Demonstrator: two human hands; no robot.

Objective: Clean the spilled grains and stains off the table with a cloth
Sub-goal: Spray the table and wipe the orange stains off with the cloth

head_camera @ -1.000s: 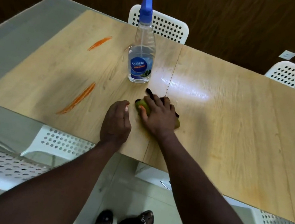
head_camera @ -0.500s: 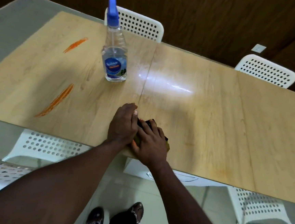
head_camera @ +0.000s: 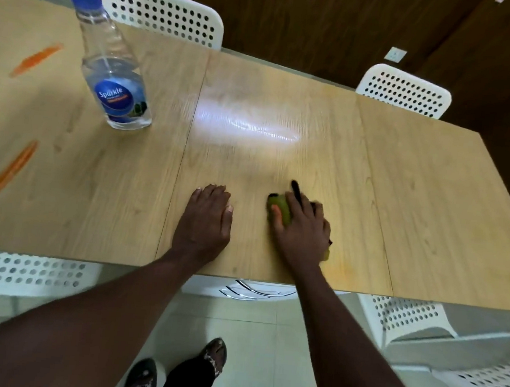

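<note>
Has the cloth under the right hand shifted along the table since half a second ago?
Yes. The cloth under the right hand has slid rightward and off the near edge, away from the panel seam it sat beside; the left hand now lies apart.

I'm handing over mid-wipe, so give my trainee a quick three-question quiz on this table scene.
1. True or false: the left hand holds the cloth.
2. Which is it: the spray bottle stands (A) left of both hands, (B) between them, (C) right of them?
3. How many orange streaks remain on the table?

Key: 1. False; the right hand presses it. 2. A. 3. Two, both left of the bottle.
</note>
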